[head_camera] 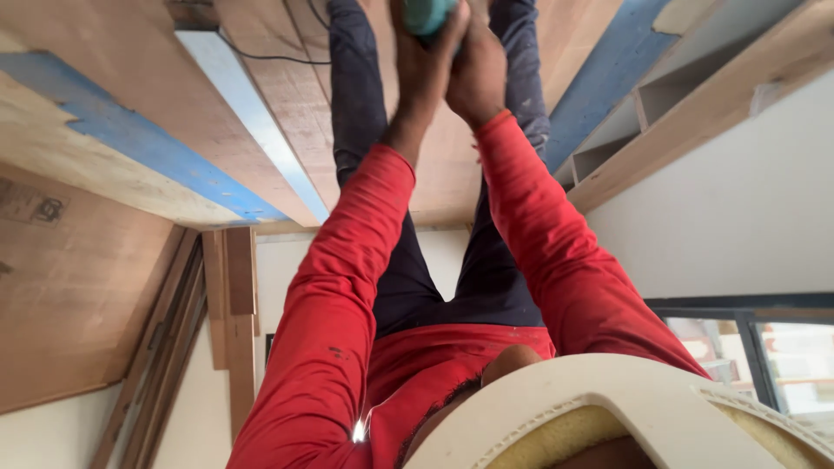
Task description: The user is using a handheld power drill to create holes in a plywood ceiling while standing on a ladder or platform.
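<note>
Both my arms, in red sleeves, reach down and away from me toward the top of the view. My left hand (423, 74) and my right hand (477, 76) are pressed together around a teal tool (427, 12), most of which is cut off by the top edge. The hands are blurred. Below them are my legs in dark trousers (356, 95), standing on wooden boards (287, 95).
A pale metal strip (252, 113) and a thin black cable (269, 57) lie on the boards. Blue-taped planks (130, 135) are at the left and wooden shelving (660, 104) at the right. A white wall, a window (756, 347) and a cream foam-lined rim (625, 399) fill the bottom.
</note>
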